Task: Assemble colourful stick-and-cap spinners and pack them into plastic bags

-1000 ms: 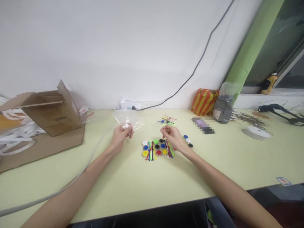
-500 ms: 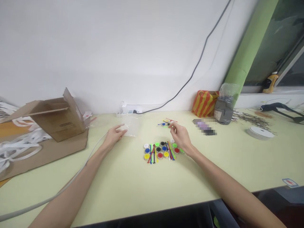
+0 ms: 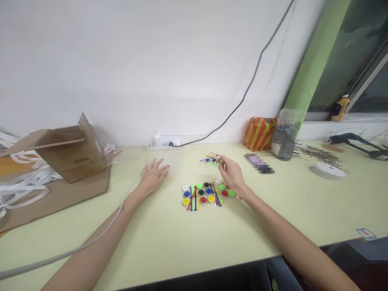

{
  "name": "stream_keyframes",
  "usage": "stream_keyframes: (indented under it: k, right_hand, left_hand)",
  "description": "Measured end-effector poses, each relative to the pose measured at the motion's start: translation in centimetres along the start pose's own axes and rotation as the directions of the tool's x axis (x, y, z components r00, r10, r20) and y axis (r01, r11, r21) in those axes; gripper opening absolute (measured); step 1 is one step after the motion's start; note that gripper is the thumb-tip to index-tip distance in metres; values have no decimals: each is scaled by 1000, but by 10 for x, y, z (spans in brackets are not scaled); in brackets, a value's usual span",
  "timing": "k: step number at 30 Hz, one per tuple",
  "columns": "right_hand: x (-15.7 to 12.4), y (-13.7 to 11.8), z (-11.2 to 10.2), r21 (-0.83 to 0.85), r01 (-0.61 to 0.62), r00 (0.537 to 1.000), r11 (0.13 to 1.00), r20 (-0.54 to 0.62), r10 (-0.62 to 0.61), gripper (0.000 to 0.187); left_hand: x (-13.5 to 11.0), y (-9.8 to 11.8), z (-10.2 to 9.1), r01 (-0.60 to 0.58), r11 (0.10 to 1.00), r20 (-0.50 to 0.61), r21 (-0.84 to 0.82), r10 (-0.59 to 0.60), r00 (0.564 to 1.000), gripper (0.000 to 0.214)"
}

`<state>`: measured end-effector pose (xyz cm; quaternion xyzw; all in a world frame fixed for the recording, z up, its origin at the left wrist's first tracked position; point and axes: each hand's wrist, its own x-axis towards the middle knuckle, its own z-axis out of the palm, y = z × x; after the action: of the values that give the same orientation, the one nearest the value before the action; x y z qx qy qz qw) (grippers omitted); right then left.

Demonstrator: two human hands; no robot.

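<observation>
My left hand is open, fingers spread flat over the table beside a faint clear plastic bag. Further right, my right hand is closed in a pinch next to a small pile of coloured arrows and discs; whatever its fingertips hold, I cannot make out. Just below that hand lies a group of round discs in white, blue, yellow, green, black and red, among them a red disc. Thin coloured arrows lie between the discs. My right wrist partly covers the group's right end.
An open cardboard box and white straps are at left. A grey cable crosses my left forearm. Behind are a power strip and a striped bag. A phone and white roll lie right.
My left hand has spread its fingers and lowered beside the plastic bag, which now shows more faintly. My right hand stays pinched by the small pile. The view has shifted slightly.
</observation>
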<state>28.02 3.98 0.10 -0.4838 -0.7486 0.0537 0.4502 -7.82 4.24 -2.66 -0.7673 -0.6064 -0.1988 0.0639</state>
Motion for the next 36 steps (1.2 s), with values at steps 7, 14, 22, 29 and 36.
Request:
stream_keyframes:
  k: [7,14,22,29,36]
  right_hand:
    - [27,61,-23,-137,-66,975,988,-220,34,35]
    - [44,100,-11,-134,37,983,990,182,-13,29]
    - [76,88,33,-250,-7,926,968,363,100,20]
    - [96,73,53,-302,-56,892,952,413,183,10]
    - [107,41,38,-152,-117,923,981,349,164,8]
  left_hand:
    - [3,-20,18,-10,1000,103,18,8,995,63]
    - [2,-23,24,77,991,61,111,-84,995,61]
    - [2,-15,23,54,987,7,154,-55,998,65]
    - [-2,30,5,-152,985,-114,86,161,980,57]
    - [-10,68,-13,-296,955,-186,-24,287,940,45]
